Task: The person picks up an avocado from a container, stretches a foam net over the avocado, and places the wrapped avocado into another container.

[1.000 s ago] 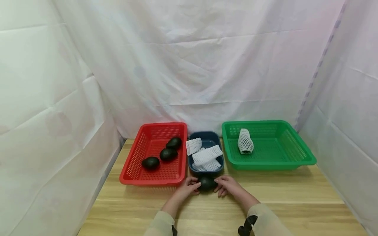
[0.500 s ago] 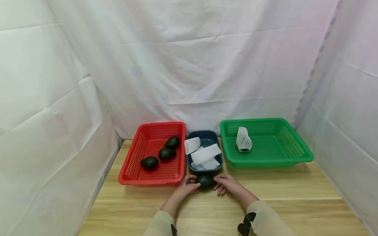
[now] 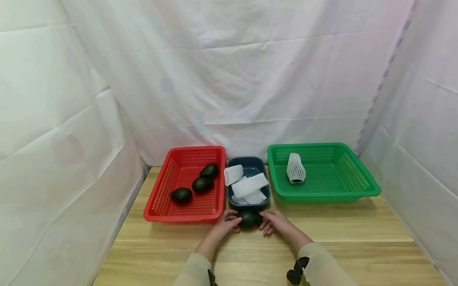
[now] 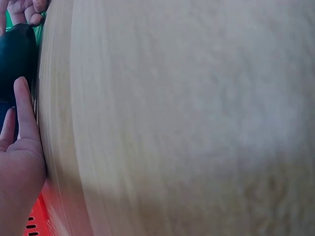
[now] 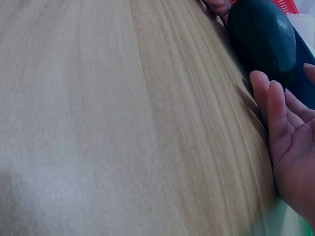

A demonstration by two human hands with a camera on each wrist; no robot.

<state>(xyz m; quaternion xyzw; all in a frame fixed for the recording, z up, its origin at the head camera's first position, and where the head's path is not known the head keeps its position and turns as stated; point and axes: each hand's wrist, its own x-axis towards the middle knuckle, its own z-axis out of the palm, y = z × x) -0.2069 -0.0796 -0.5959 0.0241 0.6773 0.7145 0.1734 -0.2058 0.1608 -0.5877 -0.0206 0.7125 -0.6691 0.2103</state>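
Note:
A dark green avocado (image 3: 250, 219) lies on its side on the wooden table, just in front of the blue bin (image 3: 249, 206). My left hand (image 3: 227, 223) is at its left end, with the thumb by the skin and the fingers extended, as the left wrist view also shows. At the opposite end is my right hand (image 3: 274, 223), its fingers fairly straight and the fingertips close against the avocado. Whether every fingertip touches cannot be seen. White foam net sleeves (image 3: 250, 185) lie in the blue bin, one leaning over its left rim.
To the left, a red basket (image 3: 154, 210) holds several avocados (image 3: 202, 184). A green basket (image 3: 343, 196) on the right contains one foam-netted item (image 3: 295, 169). Bare wooden tabletop (image 3: 257, 258) shows in front of the hands. White cloth (image 3: 229, 79) hangs behind and at both sides.
The head view has shifted slightly. Both hands and the avocado between them stay in about the same place.

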